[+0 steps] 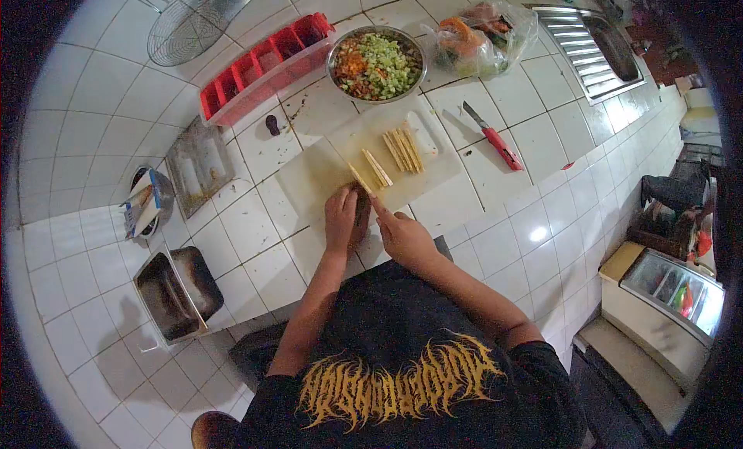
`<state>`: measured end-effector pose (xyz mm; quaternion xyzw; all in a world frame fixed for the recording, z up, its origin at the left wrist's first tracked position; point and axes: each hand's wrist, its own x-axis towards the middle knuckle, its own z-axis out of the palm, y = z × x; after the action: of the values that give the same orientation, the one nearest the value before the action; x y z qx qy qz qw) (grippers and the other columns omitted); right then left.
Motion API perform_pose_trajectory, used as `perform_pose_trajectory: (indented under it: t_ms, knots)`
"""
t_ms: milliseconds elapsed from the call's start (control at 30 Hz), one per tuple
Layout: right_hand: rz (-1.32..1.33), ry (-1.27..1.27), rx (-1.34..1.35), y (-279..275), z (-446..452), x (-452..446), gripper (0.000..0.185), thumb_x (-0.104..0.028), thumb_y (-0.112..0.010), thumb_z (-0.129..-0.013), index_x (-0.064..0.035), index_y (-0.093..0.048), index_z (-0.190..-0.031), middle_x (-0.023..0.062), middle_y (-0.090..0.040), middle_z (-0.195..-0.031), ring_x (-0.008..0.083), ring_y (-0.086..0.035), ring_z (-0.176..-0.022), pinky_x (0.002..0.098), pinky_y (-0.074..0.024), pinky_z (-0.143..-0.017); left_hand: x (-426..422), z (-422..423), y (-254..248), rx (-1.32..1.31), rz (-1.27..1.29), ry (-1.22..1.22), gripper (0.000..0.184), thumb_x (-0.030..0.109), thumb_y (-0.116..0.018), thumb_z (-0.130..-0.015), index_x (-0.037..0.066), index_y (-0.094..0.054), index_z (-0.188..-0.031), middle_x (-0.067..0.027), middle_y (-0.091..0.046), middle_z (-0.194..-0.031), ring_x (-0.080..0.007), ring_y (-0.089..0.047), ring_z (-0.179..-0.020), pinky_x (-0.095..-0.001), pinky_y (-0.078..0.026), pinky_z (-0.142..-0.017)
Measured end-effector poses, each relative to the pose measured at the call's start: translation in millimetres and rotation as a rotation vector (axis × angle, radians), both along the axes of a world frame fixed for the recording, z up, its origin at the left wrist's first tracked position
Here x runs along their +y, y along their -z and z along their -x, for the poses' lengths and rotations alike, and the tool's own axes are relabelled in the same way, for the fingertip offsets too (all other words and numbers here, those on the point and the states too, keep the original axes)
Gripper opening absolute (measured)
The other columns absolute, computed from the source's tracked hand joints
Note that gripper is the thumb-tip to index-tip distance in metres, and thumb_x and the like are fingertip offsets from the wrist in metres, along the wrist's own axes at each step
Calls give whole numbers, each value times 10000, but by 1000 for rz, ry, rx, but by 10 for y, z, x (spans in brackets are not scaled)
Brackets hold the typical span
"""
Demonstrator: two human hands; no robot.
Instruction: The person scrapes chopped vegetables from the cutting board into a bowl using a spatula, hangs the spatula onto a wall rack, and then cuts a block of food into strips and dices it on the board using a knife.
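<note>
My right hand (406,236) is closed round the handle of a knife, whose narrow blade (361,178) points up and left over the translucent cutting board (309,174). Beside the blade, my left hand (341,215) has its fingers bent and pressed down at the board's near edge, next to a brownish piece (360,217) that I cannot make out clearly. Just right of the blade lie a few pale strips (377,169). Farther right on the board is a bundle of several similar strips (403,150).
A steel bowl of chopped vegetables (378,65) stands behind the board, with a plastic bag of vegetables (484,40) to its right. A red-handled knife (495,138) lies right of the board. At the back left is a red compartment box (263,66); a metal sink (607,51) is back right.
</note>
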<state>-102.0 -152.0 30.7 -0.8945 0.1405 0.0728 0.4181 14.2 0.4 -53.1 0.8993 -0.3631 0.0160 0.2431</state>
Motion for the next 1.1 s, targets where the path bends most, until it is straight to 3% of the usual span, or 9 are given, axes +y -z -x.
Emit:
perform_pose_trajectory:
  t_ms: [167,600,800,867,1100]
  knots:
    - [49,-30,48,-38,-3,-4,610,-179,-516,-1008,-195,-311,-1582,243,-635,-783,428,-654,-683,531,-533,-657,29,-55,82,23,23,31,401,177,-683,-848,1,-625,-1204,-180,-588,-1263,-377,-567,-1173,-476,-441,-1010]
    - [202,-132,117,30,-84,10,732,-99,-523,-936,-193,-241,-1605,226,-637,-810,407,-680,-667,512,-559,-598,-111,17,-259,10,66,-6,357,123,-691,-850,-11,-610,-1171,-173,-596,-1253,-370,-564,-1181,-496,-440,-1009]
    - [10,-19,105,116,-67,-81,656,-139,-490,-998,-164,-234,-1601,290,-653,-847,458,-669,-740,549,-547,-696,-104,48,-286,-59,-23,18,417,170,-704,-854,12,-601,-1226,-170,-579,-1283,-370,-532,-1220,-512,-401,-1051]
    - [-23,-37,103,198,-66,-154,729,-181,-457,-1001,-240,-76,-1621,315,-665,-925,480,-683,-843,581,-548,-753,-133,64,-387,-35,7,6,416,192,-700,-864,17,-603,-1228,-170,-580,-1275,-362,-528,-1227,-513,-385,-1056]
    - [-65,-22,43,-29,40,-414,677,-247,-485,-1026,-174,-141,-1604,310,-682,-969,494,-674,-867,578,-533,-786,-359,14,-527,64,-3,-153,381,248,-679,-916,19,-607,-1212,-143,-613,-1185,-327,-548,-1152,-487,-357,-1008]
